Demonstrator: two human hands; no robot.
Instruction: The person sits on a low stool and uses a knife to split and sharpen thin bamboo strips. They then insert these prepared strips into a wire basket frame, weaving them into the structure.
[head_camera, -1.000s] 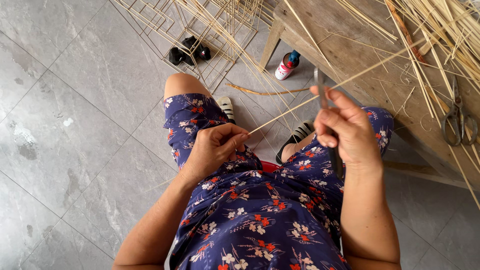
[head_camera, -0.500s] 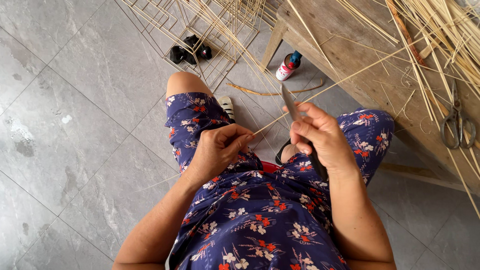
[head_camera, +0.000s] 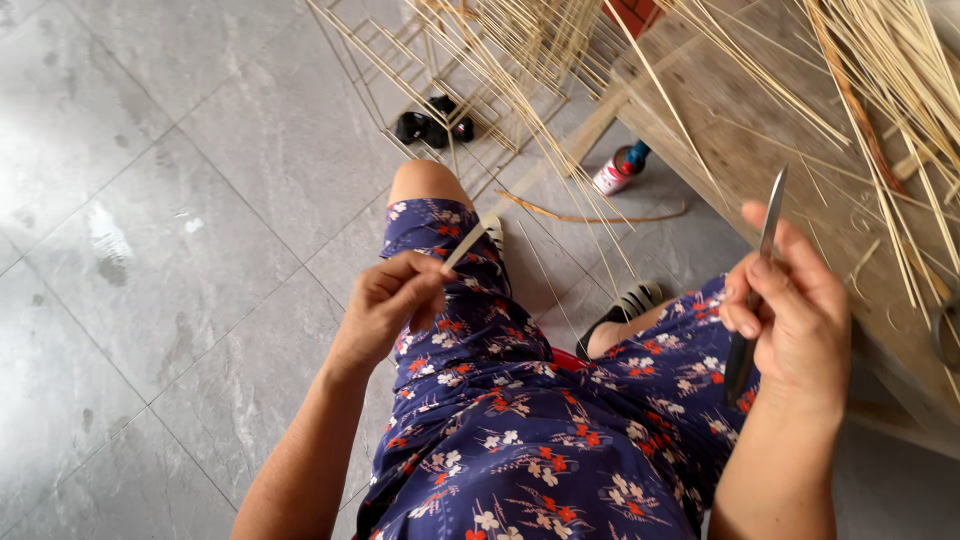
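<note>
The right hand (head_camera: 795, 305) has swung out to the right, gripping the knife (head_camera: 755, 285) blade-up beside the wooden bench (head_camera: 740, 130). The left hand (head_camera: 385, 305) pinches a short bamboo strip (head_camera: 462, 247) over the knee; bare floor (head_camera: 150, 250) lies leftward.

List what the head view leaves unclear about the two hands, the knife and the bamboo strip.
- Bamboo strip: only a short end shows; the left hand covers the rest.
- Knife: the handle sits inside the right hand; the edge is too thin to judge.
- Scissors: cut off by the right frame edge.
- Bench: its far end runs out of frame, under loose bamboo sticks.
</note>
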